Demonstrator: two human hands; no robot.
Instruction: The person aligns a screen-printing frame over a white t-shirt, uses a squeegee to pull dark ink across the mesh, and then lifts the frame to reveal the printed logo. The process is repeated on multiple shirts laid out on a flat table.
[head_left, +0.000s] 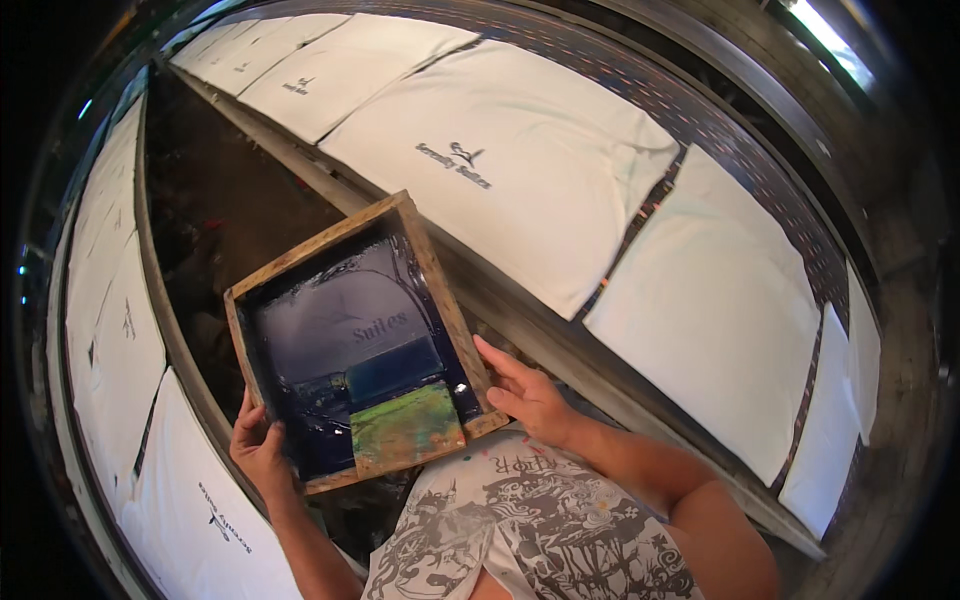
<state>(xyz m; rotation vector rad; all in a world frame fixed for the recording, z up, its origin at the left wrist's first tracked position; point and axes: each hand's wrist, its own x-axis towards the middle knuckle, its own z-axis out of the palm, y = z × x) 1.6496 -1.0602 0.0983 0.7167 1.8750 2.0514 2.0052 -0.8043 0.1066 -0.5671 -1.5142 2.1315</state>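
Note:
A wooden-framed printing screen [449, 300] is held tilted in front of my body, gripped at both sides. My left hand [260, 452] closes on its lower left edge, thumb on top. On the right edge, near the lower corner, my right hand [530, 398] grips with the thumb over the wood. Dark blue ink smears the inside of the mesh [335, 308], where a design and lettering show faintly. Inside lies a squeegee [408, 428], its paint-stained green and brown handle resting against the lower frame side and a dark blue part above it.
White cloth pieces [700, 310] lie along a long table on the right, several with a dark printed logo. Another row of white cloths [125, 310] runs along a table at left. A dark aisle [235, 190] separates the tables, bordered by raised rails [650, 420].

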